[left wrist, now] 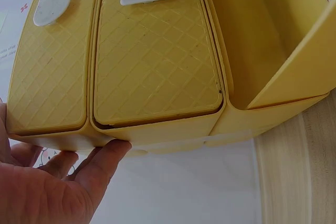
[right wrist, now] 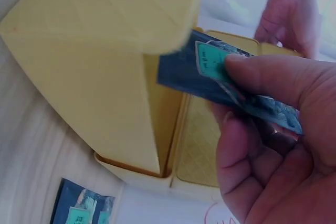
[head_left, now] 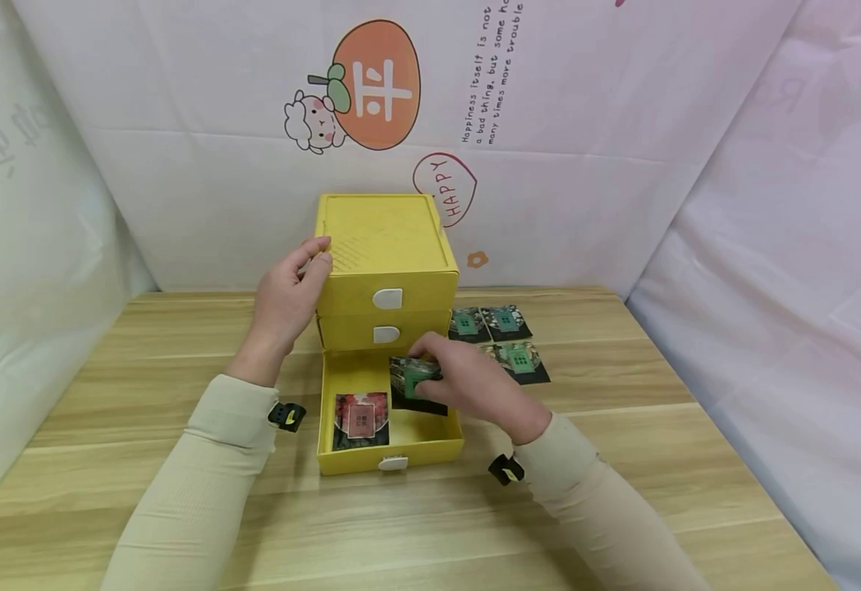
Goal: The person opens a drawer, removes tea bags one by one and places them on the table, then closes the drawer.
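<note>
A yellow drawer box stands with its bottom drawer pulled out. My left hand rests against the box's upper left side; in the left wrist view its fingers touch the side wall. Between thumb and fingers, my right hand pinches a dark sachet with a green label, tilted over the right half of the drawer. The same green-labelled sachet shows close up in the right wrist view. A red sachet lies in the drawer's left half.
Several green-labelled sachets lie on the wooden table right of the box, partly hidden by the box and my right hand. The two upper drawers, with white tabs, are closed. A printed white cloth hangs behind.
</note>
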`<state>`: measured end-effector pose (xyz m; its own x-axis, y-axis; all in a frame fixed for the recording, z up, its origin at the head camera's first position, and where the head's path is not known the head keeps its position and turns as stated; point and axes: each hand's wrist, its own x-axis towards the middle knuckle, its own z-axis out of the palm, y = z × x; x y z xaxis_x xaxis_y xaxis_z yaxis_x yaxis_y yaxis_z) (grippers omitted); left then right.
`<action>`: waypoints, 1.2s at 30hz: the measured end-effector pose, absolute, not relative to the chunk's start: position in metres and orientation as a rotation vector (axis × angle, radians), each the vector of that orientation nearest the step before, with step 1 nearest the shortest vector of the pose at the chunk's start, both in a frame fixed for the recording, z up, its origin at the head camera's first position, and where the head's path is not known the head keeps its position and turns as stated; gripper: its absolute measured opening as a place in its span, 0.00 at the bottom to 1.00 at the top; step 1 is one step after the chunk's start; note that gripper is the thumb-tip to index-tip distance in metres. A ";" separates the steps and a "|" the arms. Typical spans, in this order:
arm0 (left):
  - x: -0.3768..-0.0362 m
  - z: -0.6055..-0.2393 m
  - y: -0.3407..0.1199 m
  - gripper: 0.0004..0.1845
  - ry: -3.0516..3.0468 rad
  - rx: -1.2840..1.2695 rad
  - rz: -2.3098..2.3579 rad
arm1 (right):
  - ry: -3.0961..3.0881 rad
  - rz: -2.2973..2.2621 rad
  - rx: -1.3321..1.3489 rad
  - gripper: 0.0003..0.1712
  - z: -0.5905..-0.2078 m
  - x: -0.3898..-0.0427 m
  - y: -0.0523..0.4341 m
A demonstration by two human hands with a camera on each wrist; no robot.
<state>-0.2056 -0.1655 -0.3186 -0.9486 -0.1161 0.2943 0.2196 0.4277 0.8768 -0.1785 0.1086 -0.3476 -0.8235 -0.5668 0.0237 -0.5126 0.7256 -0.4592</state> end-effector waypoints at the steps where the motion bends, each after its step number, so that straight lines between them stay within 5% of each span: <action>1: -0.206 -0.319 -0.166 0.30 -2.375 -0.089 -1.527 | 2.806 -0.733 -0.867 0.25 -0.346 -0.179 0.111; 15: -0.205 -0.320 -0.167 0.30 -2.383 -0.108 -1.517 | 2.699 -1.272 -0.588 0.24 -0.337 -0.189 0.156; 26: -0.203 -0.318 -0.167 0.30 -2.393 -0.124 -1.505 | 2.656 -1.319 -0.427 0.14 -0.347 -0.196 0.187; 36: -0.206 -0.318 -0.167 0.30 -2.399 -0.098 -1.490 | 2.636 -1.239 -0.272 0.15 -0.368 -0.200 0.202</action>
<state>-0.2056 -0.1666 -0.3180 -0.9481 -0.1065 0.2996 0.2213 0.4555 0.8623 -0.2003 0.2022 -0.3681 -0.9597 -0.2564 -0.1154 -0.0749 0.6286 -0.7741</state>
